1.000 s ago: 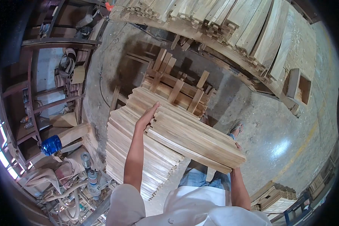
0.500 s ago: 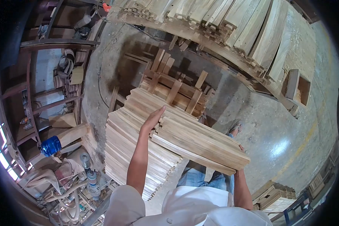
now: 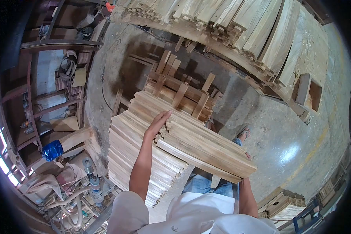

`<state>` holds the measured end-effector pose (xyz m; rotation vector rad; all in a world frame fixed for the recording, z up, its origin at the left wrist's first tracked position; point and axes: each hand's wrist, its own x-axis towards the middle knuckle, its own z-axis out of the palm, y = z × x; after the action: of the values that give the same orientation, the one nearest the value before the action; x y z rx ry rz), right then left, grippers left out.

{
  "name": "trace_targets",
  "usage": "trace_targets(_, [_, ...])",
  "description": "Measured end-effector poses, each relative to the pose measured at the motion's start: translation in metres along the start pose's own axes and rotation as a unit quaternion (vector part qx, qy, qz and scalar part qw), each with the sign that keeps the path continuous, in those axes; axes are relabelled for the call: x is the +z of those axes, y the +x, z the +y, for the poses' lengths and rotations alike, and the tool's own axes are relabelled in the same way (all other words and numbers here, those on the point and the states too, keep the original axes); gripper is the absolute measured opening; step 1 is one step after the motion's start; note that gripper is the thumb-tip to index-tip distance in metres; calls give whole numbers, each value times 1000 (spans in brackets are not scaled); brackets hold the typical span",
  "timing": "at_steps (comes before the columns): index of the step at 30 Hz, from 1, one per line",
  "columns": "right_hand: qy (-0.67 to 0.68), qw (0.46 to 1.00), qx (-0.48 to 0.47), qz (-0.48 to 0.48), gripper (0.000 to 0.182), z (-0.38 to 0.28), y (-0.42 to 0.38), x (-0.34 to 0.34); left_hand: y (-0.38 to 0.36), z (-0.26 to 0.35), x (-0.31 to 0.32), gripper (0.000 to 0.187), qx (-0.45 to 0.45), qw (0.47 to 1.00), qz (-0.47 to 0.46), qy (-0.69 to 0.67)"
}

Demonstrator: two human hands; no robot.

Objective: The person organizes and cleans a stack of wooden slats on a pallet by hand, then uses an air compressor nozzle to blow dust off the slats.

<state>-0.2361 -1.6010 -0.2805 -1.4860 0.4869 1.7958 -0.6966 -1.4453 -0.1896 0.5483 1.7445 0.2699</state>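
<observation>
- I see the left arm stretched far, the left hand set against the bundle's left end, fingers straight, together, opened flat.
- The right forearm reaches to the bundle's right end; the right hand is mostly hidden there, so I cannot tell how far its fingers close.
- The slat bundle slants between both hands, beside the wider slat stack at left.

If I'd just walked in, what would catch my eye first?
Probably the bundle of wooden slats at the centre, with the left hand against one end and the right hand at the other. Next, the shiny blue object at far left and the long boards at upper right.
</observation>
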Motion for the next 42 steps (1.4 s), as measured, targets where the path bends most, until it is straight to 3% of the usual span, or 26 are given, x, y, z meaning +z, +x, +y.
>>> trace_targets(6, [28,999,0,-20,41,-7,-24,24,12,-10,-1,74,-12,1000,19,2])
trace_targets(9, [41,997,57,-26,43,-11,-13,14,16,-7,1,71,-4,1000,9,-16])
trace_targets(13, [31,997,42,-49,45,-1,7,-18,9,-3,3,70,9,999,11,-40])
trace_targets(15, [-66,989,-126,43,46,15,34,-52,8,-10,0,68,11,998,4,-60])
trace_targets(16, [-68,989,-126,41,46,12,37,-54,5,-16,-3,67,11,997,-2,-77])
trace_targets(18, [-23,999,-23,11,45,5,45,-56,4,-30,-8,65,23,996,1,-86])
trace_targets(21, [-31,999,0,-14,45,-11,17,-9,2,-29,-9,63,23,996,0,-89])
trace_targets(24, [-94,992,-81,-3,45,-1,43,-42,8,-27,-8,62,5,995,3,-99])
trace_targets(30, [-21,999,-24,-17,47,-23,-7,16,9,-12,-4,62,15,995,-2,-99])
trace_targets(36, [-7,999,-9,-42,48,-36,-17,19,11,9,3,63,12,996,-3,-94])
trace_targets(39, [-31,999,-43,12,51,-41,-32,27,9,23,8,63,8,995,-10,-102])
trace_targets(42, [-48,997,-65,9,53,-45,-29,4,-4,39,8,62,6,995,-15,-103])
